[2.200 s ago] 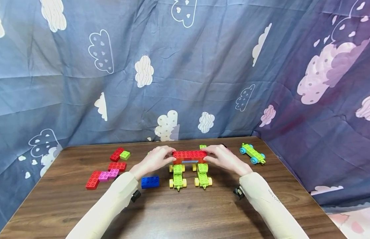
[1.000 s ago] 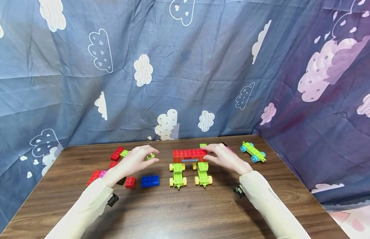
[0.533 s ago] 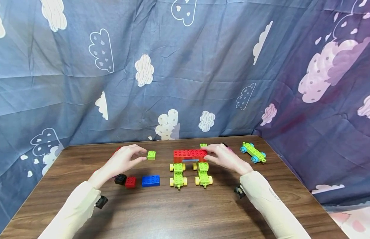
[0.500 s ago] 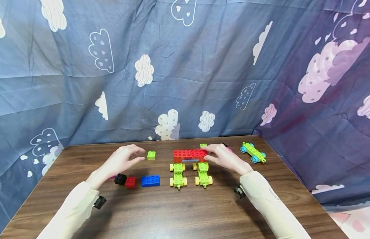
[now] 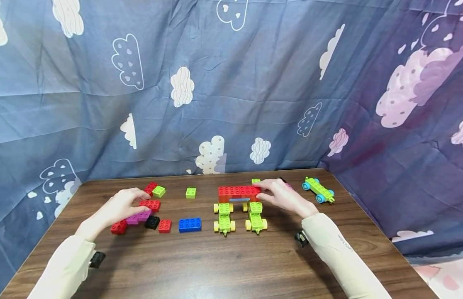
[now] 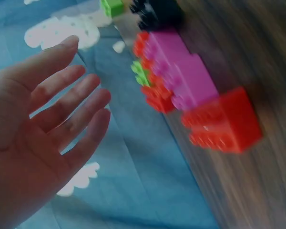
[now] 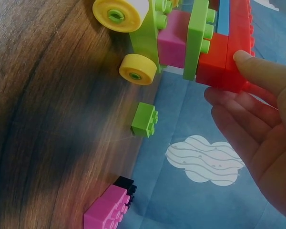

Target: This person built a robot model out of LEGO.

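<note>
My right hand [image 5: 285, 198] holds the right end of the row of red bricks [image 5: 237, 191], which bridges two green wheeled bases, one on the left [image 5: 224, 222] and one on the right [image 5: 256, 221]. In the right wrist view the thumb lies on the red end [image 7: 226, 64] and the other fingers are at its far corner. Under the red layer a pink brick [image 7: 173, 42] sits between green pieces. My left hand [image 5: 113, 211] hovers, fingers spread and holding nothing, over the left bricks: pink bricks [image 6: 181, 71], a red brick [image 6: 229, 124] and a black brick [image 5: 152, 222].
A small red brick [image 5: 165, 226] and a blue brick [image 5: 190, 224] lie left of the build. Green bricks stand farther back, one alone [image 5: 191, 192]. A green base with blue wheels [image 5: 318, 190] is at the right rear. Cloud-patterned cloth [image 5: 231, 104] hangs behind the table.
My left hand has let go of the red row's left end and moved left over the loose bricks, uncovering the black and small red ones. The right hand keeps its place.
</note>
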### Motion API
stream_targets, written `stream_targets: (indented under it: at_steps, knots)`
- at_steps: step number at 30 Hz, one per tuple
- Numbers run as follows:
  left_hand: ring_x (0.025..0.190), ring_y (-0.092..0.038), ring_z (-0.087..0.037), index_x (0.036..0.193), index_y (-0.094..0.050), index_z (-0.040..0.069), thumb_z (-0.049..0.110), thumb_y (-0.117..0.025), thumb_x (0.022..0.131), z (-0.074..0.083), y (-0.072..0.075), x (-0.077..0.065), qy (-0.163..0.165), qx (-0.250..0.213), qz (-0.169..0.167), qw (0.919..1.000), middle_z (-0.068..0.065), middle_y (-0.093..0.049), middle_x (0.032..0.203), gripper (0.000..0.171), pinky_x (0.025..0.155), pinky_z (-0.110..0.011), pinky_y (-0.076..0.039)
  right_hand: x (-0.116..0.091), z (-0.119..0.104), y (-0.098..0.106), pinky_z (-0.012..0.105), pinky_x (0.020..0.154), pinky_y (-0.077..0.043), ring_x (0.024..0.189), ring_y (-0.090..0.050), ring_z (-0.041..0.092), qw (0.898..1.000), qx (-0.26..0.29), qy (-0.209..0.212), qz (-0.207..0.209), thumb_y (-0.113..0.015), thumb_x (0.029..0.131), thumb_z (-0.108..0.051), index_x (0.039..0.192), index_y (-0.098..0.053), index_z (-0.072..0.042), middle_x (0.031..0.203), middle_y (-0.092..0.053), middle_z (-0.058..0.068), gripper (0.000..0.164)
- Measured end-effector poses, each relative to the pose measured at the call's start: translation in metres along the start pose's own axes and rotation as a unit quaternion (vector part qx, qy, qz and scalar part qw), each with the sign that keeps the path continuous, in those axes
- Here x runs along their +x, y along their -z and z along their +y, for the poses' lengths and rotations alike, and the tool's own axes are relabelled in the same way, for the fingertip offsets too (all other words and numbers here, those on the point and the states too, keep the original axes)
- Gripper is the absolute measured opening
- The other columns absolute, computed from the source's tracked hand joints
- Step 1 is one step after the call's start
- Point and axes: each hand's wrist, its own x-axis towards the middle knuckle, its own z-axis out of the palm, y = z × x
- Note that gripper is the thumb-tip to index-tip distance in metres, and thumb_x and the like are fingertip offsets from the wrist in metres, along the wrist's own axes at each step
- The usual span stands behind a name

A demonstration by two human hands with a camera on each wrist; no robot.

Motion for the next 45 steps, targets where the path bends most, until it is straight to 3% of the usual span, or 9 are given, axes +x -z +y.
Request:
stream_targets:
  at_steps: [9,15,22,33,45]
  knots:
    - [0.088,-0.069,-0.030,0.095,-0.074,0.002,0.021,-0.083,0.076,-0.016,0.000,-0.010,0.029,0.028,-0.044,0.9982,-0.009,-0.073,0.092,0.029,0.079,-0.048,-0.057,0.000,0.002,0.000,0.040,0.088,-0.056,0.101,-0.070,0.021,1.000,0.001,0.006,0.008,-0.072,0.091,-0.021,0.126,-0.068,-0.007,0.118,-0.073,0.007,0.039]
    - [0.084,-0.066,-0.025,0.092,-0.074,0.004,0.025,-0.088,0.070,-0.021,-0.007,-0.017,0.025,0.050,-0.072,0.9958,-0.006,-0.070,0.090,0.033,0.077,-0.044,-0.056,0.001,0.004,-0.001,0.038,0.085,-0.056,0.098,-0.071,0.020,1.000,-0.002,0.011,0.011,-0.073,0.090,-0.020,0.126,-0.068,-0.007,0.114,-0.074,0.006,0.038]
    - [0.083,-0.066,-0.027,0.091,-0.073,0.004,0.021,-0.089,0.066,-0.023,-0.012,-0.023,0.013,0.070,-0.064,0.9954,-0.007,-0.069,0.089,0.035,0.076,-0.044,-0.055,0.001,0.003,-0.001,0.038,0.086,-0.056,0.099,-0.070,0.018,1.000,-0.006,0.011,0.005,-0.071,0.092,-0.022,0.126,-0.068,-0.009,0.115,-0.074,0.004,0.037]
    - [0.088,-0.067,-0.028,0.096,-0.074,0.005,0.022,-0.088,0.068,-0.034,-0.014,-0.031,0.025,0.065,-0.063,0.9956,-0.006,-0.071,0.092,0.037,0.080,-0.046,-0.054,0.000,-0.001,0.000,0.042,0.095,-0.054,0.114,-0.068,0.023,1.000,-0.005,0.007,0.005,-0.070,0.092,-0.021,0.128,-0.066,-0.007,0.126,-0.070,0.009,0.040]
    - [0.087,-0.067,-0.025,0.096,-0.074,0.005,0.020,-0.088,0.069,-0.026,-0.013,-0.033,0.017,0.053,-0.044,0.9975,-0.004,-0.070,0.093,0.034,0.078,-0.044,-0.055,-0.001,0.000,-0.002,0.040,0.088,-0.057,0.102,-0.071,0.019,1.000,-0.007,0.002,0.008,-0.071,0.092,-0.020,0.128,-0.067,-0.008,0.122,-0.072,0.009,0.039]
